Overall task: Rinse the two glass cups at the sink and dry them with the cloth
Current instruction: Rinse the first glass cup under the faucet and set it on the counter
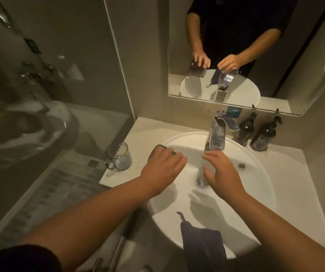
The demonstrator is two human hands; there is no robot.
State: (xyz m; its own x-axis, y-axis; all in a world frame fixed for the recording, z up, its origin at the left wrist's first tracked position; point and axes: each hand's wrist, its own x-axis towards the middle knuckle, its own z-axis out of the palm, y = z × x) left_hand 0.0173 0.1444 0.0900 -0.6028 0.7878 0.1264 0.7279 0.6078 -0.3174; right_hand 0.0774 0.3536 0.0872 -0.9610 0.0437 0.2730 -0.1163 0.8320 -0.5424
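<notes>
Two hands over the white sink point(256, 193). Left hand point(163, 169) grips one glass cup point(158, 149) from above at the basin's left rim, fingers curled round it, cup mostly hidden. Right hand point(223, 173) open, fingers spread, holding nothing, under the faucet point(216, 136) in the water stream. Second glass cup point(119, 156), with handle, upright on the counter point(144, 130) left of the sink. Dark cloth point(202, 246) draped over the basin's near rim. Two dark pump bottles point(263, 134) right of the faucet, below the mirror point(275, 55).
</notes>
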